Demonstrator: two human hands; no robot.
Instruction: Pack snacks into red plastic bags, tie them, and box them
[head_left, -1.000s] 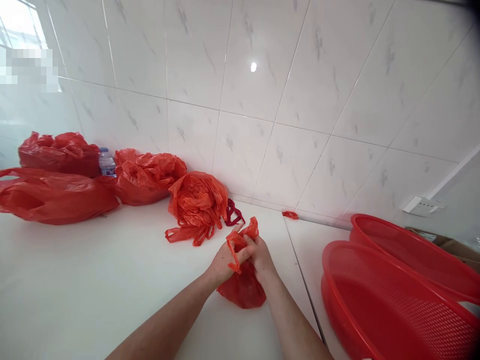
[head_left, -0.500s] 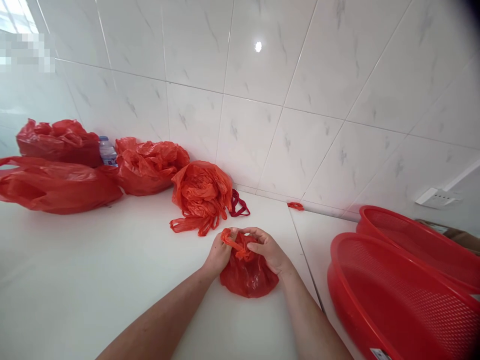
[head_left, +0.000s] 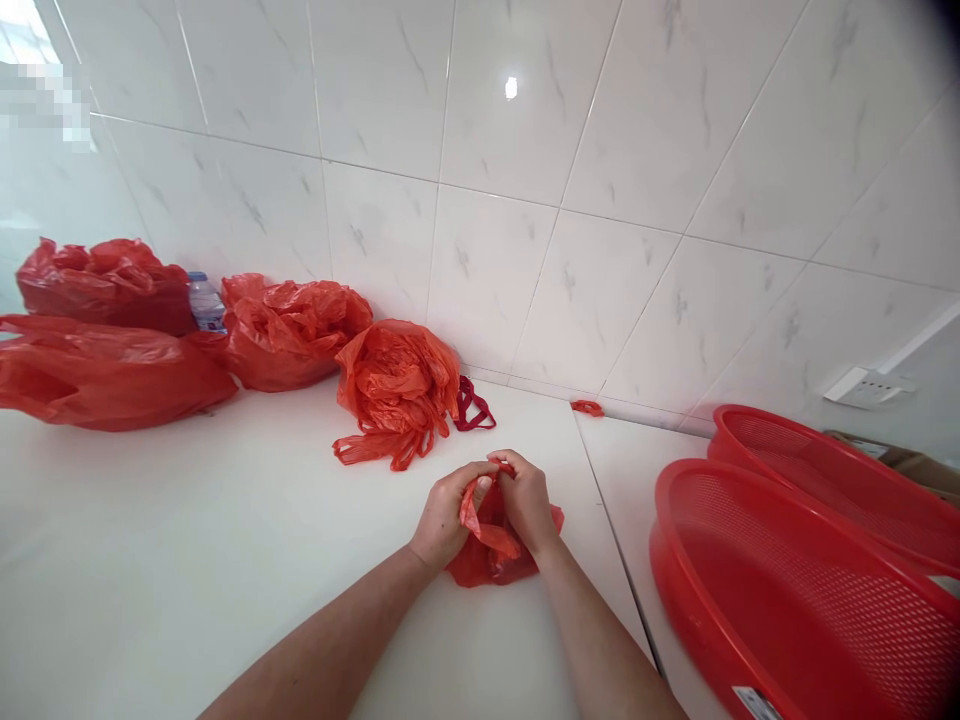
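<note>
A small red plastic bag [head_left: 491, 565] rests on the white table, its top gathered up between both hands. My left hand [head_left: 448, 515] grips the bag's upper edge from the left, thumb inward. From the right, my right hand [head_left: 526, 500] pinches the bag's top, its fingertips close to those of the left. A loose orange-red flap of the bag hangs between the hands. What lies inside the bag is hidden.
A crumpled bundle of red bags [head_left: 397, 385] lies beyond my hands, beside a dark red strap [head_left: 474, 408]. Filled red bags [head_left: 112, 375] and a water bottle [head_left: 205, 302] stand left along the tiled wall. Red mesh baskets [head_left: 750, 560] stand right, past a table seam.
Both hands have shifted their hold and drawn closer together at the bag's top. The right hand has turned inward, and the bag's upper part is pulled up more.
</note>
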